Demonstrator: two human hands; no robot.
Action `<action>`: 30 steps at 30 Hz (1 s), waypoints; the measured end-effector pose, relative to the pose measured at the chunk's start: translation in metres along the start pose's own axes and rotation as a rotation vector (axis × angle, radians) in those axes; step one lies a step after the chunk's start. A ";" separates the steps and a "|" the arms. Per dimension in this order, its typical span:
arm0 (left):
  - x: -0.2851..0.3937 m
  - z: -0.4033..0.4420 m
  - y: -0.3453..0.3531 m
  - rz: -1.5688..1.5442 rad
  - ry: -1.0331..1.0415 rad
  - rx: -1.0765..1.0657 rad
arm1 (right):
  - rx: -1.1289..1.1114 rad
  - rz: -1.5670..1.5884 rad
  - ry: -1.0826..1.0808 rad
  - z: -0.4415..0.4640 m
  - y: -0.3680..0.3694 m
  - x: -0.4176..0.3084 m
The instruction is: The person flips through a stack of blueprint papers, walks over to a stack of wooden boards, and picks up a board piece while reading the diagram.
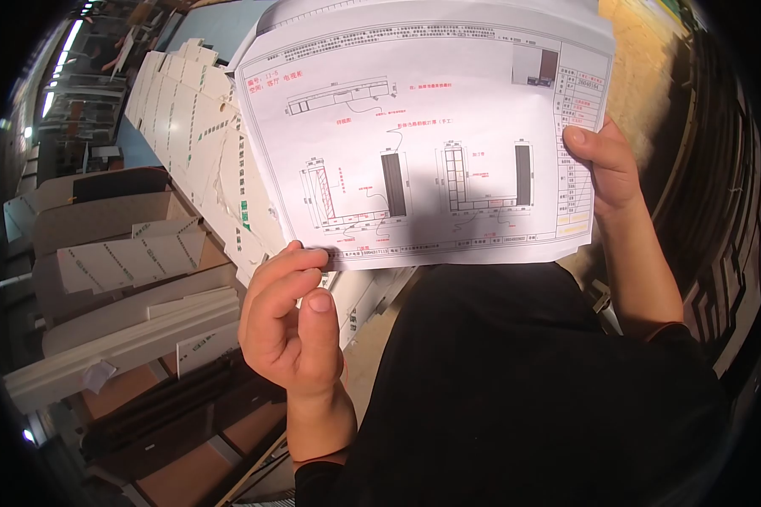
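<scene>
A stack of printed drawing sheets [473, 93] is held up in front of me, the top one showing cabinet line drawings, red notes and a table down its right side. My right hand [604, 165] grips the right edge, thumb on the front and the other fingers hidden behind. At the lower left corner is my left hand [292, 325], its fingers curled around the paper's corner. One fingertip lies over the front edge, while the thumb stands apart below the paper. A shadow falls across the middle of the top sheet.
White printed boards [186, 127] lie to the left behind the sheets. Further left, brown and white panels [118, 253] lean in rows, with dark strips [169, 414] below them. Long dark-edged pieces [736, 237] stand at the far right. Black clothing [516, 389] fills the lower middle.
</scene>
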State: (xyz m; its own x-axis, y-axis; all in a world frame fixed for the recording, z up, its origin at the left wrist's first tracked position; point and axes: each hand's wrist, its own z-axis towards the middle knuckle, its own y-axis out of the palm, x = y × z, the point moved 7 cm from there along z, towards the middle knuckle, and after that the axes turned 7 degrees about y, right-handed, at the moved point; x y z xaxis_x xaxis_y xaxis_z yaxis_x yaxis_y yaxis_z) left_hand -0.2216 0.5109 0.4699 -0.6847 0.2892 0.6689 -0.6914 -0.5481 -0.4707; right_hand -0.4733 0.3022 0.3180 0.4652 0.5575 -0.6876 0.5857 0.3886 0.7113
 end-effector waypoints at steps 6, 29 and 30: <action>0.000 -0.001 -0.001 0.005 -0.016 0.012 | -0.006 -0.008 0.005 0.001 0.001 0.000; 0.000 -0.005 0.005 0.021 -0.039 0.028 | -0.018 -0.004 0.026 0.002 -0.005 0.000; 0.001 -0.005 0.005 0.020 -0.039 0.029 | -0.017 -0.008 0.024 0.002 -0.005 0.000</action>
State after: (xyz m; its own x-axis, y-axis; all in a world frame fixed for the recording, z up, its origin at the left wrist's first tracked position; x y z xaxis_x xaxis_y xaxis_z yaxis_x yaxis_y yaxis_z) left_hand -0.2264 0.5123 0.4657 -0.6886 0.2469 0.6818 -0.6701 -0.5760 -0.4682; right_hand -0.4750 0.2990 0.3144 0.4441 0.5718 -0.6897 0.5778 0.4056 0.7083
